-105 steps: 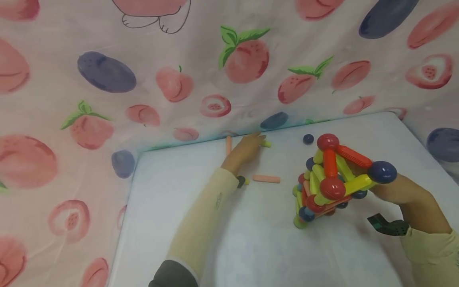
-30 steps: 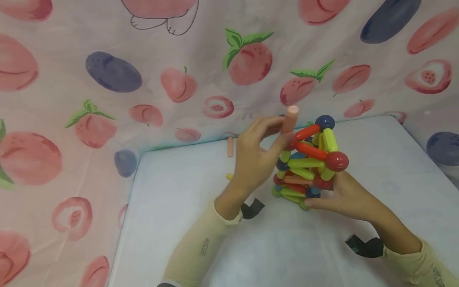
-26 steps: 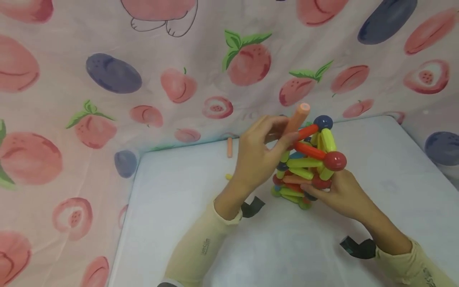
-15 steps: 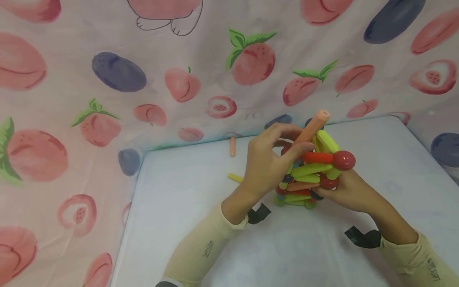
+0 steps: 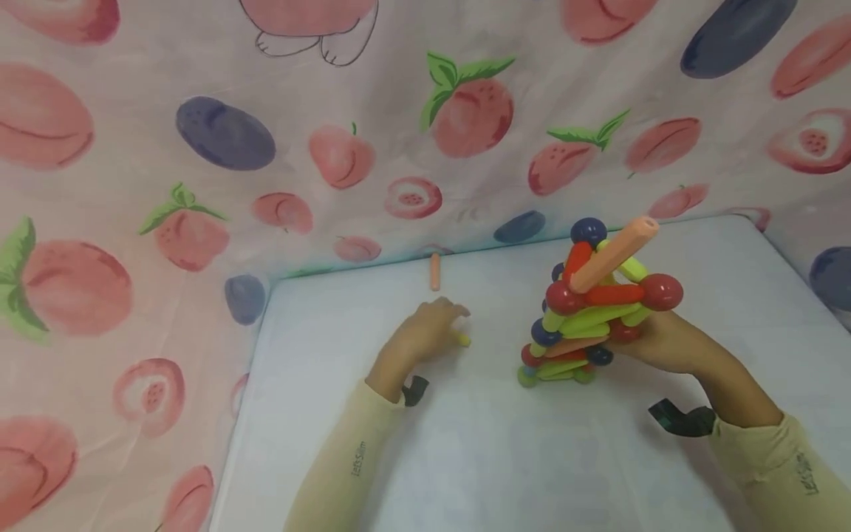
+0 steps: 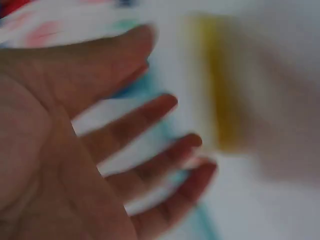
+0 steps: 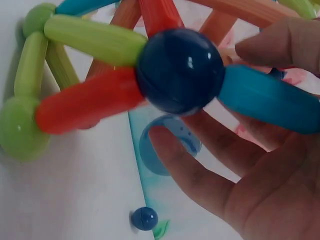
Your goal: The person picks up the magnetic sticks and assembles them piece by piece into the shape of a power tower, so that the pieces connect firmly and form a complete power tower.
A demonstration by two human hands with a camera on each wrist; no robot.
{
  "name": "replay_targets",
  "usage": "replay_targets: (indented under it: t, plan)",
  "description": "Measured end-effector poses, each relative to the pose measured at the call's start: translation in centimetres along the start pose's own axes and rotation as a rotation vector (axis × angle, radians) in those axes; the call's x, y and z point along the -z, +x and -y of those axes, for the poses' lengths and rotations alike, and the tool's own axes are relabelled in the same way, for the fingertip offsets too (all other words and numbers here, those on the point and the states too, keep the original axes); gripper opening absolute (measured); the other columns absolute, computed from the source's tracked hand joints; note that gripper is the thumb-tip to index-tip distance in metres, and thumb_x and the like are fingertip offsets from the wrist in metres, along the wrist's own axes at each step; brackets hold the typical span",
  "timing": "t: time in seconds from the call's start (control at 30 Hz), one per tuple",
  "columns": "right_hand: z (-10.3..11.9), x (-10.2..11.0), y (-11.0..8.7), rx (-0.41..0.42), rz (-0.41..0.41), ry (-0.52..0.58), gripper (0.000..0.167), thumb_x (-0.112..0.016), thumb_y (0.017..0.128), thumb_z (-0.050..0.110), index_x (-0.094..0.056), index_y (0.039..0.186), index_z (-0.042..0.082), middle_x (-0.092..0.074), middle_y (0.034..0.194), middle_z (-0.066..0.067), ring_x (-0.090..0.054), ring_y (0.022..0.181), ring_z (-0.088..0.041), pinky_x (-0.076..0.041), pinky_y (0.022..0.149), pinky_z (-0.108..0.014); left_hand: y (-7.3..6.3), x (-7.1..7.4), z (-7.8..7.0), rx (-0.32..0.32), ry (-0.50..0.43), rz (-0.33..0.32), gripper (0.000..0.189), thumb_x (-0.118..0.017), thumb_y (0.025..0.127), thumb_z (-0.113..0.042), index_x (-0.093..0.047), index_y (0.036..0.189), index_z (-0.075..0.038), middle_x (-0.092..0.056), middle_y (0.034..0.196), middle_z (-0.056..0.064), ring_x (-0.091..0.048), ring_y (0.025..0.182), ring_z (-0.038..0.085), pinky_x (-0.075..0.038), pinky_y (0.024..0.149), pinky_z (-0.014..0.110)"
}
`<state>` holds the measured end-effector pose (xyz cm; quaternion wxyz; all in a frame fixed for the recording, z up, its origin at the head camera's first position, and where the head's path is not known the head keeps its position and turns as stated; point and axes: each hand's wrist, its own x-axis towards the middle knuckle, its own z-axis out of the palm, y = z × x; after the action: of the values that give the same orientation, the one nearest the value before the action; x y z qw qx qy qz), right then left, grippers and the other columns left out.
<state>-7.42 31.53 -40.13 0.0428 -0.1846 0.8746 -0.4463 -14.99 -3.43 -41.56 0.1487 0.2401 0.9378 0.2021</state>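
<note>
A tower of magnetic rods and balls (image 5: pixel 588 320) in red, green, blue and peach stands on the white table. My right hand (image 5: pixel 671 343) grips it from the right, thumb and fingers around its side; in the right wrist view a dark blue ball (image 7: pixel 180 71) sits in front of the fingers. One peach rod (image 5: pixel 614 255) slants up and outward from a red ball at the tower's top. To the left, my left hand (image 5: pixel 425 332) hovers with fingers spread beside a yellow rod (image 5: pixel 463 339). That rod is a blur past the fingertips in the left wrist view.
Another peach rod (image 5: pixel 435 272) lies at the table's back edge, against the fruit-printed cloth (image 5: pixel 372 89). A loose blue ball (image 7: pixel 144 218) rests on the table near that edge in the right wrist view.
My left hand has let go of the peach rod, now on the tower's top, and moved left and down to the yellow rod. My right hand keeps its hold on the tower.
</note>
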Motion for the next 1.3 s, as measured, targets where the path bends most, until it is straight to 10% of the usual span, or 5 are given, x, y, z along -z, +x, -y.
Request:
replay_targets:
  t: [0.1, 0.37, 0.7, 0.93, 1.3]
  plan:
    - [0.1, 0.1, -0.1, 0.007, 0.021, -0.010, 0.068, -0.083, 0.084, 0.010, -0.053, 0.143, 0.019, -0.062, 0.124, 0.019, -0.056, 0.114, 0.009, -0.052, 0.087, -0.017, 0.8, -2.3, 2.4, 0.058, 0.133, 0.118, 0.036, -0.072, 0.093, -0.013, -0.068, 0.128, -0.021, -0.061, 0.119, 0.002, -0.055, 0.107, 0.024, -0.053, 0.088, 0.038]
    - [1.6, 0.3, -0.9, -0.127, -0.034, -0.029, 0.084, -0.093, 0.074, 0.025, -0.048, 0.145, 0.030, -0.061, 0.130, 0.008, -0.061, 0.115, 0.001, -0.061, 0.085, -0.043, 1.3, -2.6, 2.0, 0.039, 0.088, 0.029, 0.021, -0.065, 0.101, -0.029, -0.069, 0.118, -0.018, -0.061, 0.101, -0.002, -0.057, 0.088, 0.015, -0.053, 0.084, 0.034]
    - [3.4, -1.8, -2.5, -0.106, -0.252, -0.229, 0.075, -0.090, 0.079, 0.027, -0.052, 0.142, 0.012, -0.070, 0.124, -0.015, -0.068, 0.109, -0.041, -0.057, 0.082, -0.061, -2.6, -1.3, -5.3, -0.188, -0.680, -0.022, 0.025, -0.054, 0.106, -0.021, -0.051, 0.130, -0.012, -0.066, 0.125, 0.011, -0.071, 0.094, 0.021, -0.060, 0.080, 0.027]
    - [3.8, -2.8, -2.9, -0.043, -0.349, -0.422, 0.060, -0.090, 0.078, 0.025, -0.059, 0.126, 0.005, -0.076, 0.098, -0.016, -0.073, 0.082, -0.036, -0.058, 0.058, -0.034, -3.1, -2.9, -6.7, -0.191, -0.804, -0.081, 0.028, -0.051, 0.108, -0.025, -0.047, 0.133, -0.014, -0.067, 0.122, 0.013, -0.070, 0.104, 0.018, -0.059, 0.086, 0.026]
    - [4.4, -3.9, -3.2, -0.035, -0.429, -0.363, 0.086, -0.091, 0.074, 0.012, -0.038, 0.141, 0.003, -0.072, 0.114, -0.029, -0.071, 0.094, -0.052, -0.058, 0.069, -0.056, -2.9, -4.1, -6.8, -0.271, -0.993, -0.017, 0.028, -0.045, 0.110, -0.018, -0.040, 0.136, -0.009, -0.064, 0.118, 0.017, -0.071, 0.097, 0.020, -0.060, 0.091, 0.035]
